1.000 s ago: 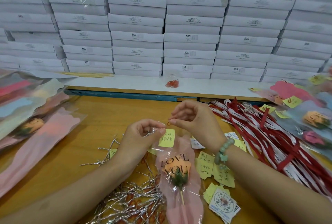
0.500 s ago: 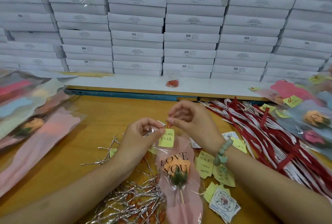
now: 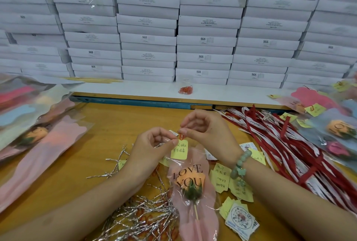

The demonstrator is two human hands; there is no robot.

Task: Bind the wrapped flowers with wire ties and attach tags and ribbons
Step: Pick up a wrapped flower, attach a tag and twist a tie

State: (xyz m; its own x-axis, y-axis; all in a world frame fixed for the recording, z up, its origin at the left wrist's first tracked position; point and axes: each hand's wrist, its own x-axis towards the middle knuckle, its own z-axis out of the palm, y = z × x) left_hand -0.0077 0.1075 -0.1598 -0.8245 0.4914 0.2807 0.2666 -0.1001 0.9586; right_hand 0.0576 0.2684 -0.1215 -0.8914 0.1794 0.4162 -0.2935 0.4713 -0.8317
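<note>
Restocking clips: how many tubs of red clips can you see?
1: clear tub on the white ledge, in front of the stacked boxes. Others may be hidden.

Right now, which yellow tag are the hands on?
The yellow tag at the top of the pink wrapped flower, red paper clip on its upper edge; other tags lie loose on the table.

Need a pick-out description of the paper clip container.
Find the wall of stacked white boxes. On the white ledge at its foot, near the middle, stands a small clear cup of red clips. It is the ledge's only upright container; the wooden sticks lie flat further left.
</note>
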